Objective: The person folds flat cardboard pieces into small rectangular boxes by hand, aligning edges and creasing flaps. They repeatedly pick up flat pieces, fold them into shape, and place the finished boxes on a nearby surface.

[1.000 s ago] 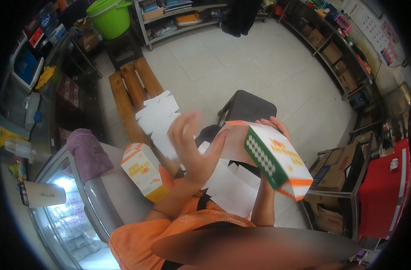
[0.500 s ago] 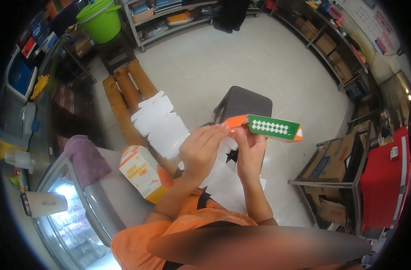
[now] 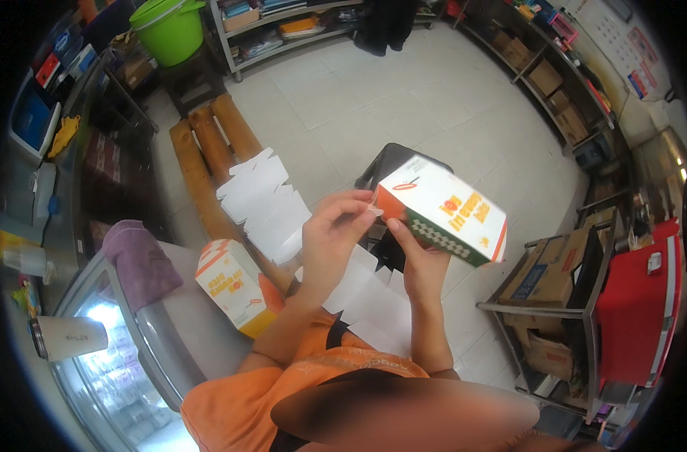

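Observation:
A folded cardboard food box (image 3: pixel 452 207), white with orange print and green and orange sides, is held in front of me. My right hand (image 3: pixel 424 260) grips it from the near side, thumb against its lower edge. At the box's orange end, the fingertips of my left hand (image 3: pixel 332 237) pinch a small pale flap. White unfolded box blanks (image 3: pixel 370 305) lie across my lap. More flat blanks (image 3: pixel 260 203) rest on the wooden bench (image 3: pixel 200 162). A similar folded box (image 3: pixel 234 290) stands to the left of my left forearm.
A dark stool (image 3: pixel 385 154) is beyond the held box. On the left is a glass-fronted lit fridge (image 3: pixel 125 377) with a purple cloth (image 3: pixel 140 264) over its edge. A metal rack with cartons (image 3: pixel 546 271) stands at right. A person's dark-clothed legs (image 3: pixel 383 26) show at the back.
The held box has turned so its white printed face now shows, where its green side faced me before. Both hands still hold it at its orange end.

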Available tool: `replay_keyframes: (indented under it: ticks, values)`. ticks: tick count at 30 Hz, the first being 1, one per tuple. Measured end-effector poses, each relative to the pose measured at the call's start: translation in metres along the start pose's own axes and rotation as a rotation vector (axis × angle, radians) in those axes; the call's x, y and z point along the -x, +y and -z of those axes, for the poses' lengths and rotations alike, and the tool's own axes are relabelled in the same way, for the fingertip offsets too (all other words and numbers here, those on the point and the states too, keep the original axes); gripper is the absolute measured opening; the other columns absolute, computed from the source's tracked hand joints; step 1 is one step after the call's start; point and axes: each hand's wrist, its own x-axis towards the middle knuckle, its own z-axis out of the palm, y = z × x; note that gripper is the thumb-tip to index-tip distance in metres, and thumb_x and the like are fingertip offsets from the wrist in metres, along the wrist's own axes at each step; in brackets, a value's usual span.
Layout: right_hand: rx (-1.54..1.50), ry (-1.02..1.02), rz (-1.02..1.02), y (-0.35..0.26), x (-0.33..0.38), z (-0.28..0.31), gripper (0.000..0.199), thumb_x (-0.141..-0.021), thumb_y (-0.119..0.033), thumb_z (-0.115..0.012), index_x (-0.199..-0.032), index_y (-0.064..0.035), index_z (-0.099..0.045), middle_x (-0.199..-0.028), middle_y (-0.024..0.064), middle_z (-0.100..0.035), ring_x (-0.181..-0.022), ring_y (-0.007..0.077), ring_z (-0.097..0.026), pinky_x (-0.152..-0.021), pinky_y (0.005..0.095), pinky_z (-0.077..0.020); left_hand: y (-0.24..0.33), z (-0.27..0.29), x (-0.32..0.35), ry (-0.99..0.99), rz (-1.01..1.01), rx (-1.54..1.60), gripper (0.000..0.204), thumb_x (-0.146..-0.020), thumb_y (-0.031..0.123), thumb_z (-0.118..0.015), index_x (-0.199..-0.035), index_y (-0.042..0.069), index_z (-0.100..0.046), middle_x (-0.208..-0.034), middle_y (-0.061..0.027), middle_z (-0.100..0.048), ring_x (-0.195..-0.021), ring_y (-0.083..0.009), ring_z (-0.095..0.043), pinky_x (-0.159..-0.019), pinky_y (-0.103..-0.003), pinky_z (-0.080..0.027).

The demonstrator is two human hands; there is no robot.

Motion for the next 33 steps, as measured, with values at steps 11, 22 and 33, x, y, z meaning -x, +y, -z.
replay_keyframes:
  ticks: [11,22,33]
  values:
    - [0.026,-0.198,0.267,0.021,-0.007,0.013,0.042,-0.087,0.001,-0.069,-0.125,-0.005,-0.054,-0.115,0.0065,-0.062,-0.111,0.0172,-0.059,-0.097,0.0295,-0.0474,0.0,0.002,0.0,-0.143,-0.021,0.02,0.014,-0.093,0.006,-0.064,-0.102,-0.004,-0.068,-0.124,-0.0135,-0.059,-0.108,-0.0189,-0.061,-0.089,-0.029,-0.052]
    - [0.371,-0.426,0.657,0.01,0.028,0.016,0.039,-0.089,-0.004,-0.067,-0.126,-0.0026,-0.054,-0.114,0.008,-0.063,-0.106,0.0179,-0.062,-0.09,0.029,-0.0501,-0.016,-0.012,0.01,0.038,-0.459,-0.231,0.032,-0.083,0.006,-0.075,-0.111,-0.004,-0.063,-0.112,-0.0171,-0.069,-0.098,-0.0215,-0.07,-0.083,-0.031,-0.057]
    - [-0.393,-0.202,-0.197,0.039,0.009,0.017,0.038,-0.091,-0.009,-0.066,-0.126,-0.0001,-0.054,-0.114,0.0094,-0.064,-0.1,0.0186,-0.064,-0.082,0.0285,-0.0529,-0.001,0.022,0.006,0.142,-0.591,-0.433,0.036,-0.076,0.014,-0.081,-0.105,-0.001,-0.067,-0.117,-0.0162,-0.067,-0.103,-0.0236,-0.068,-0.081,-0.028,-0.054]
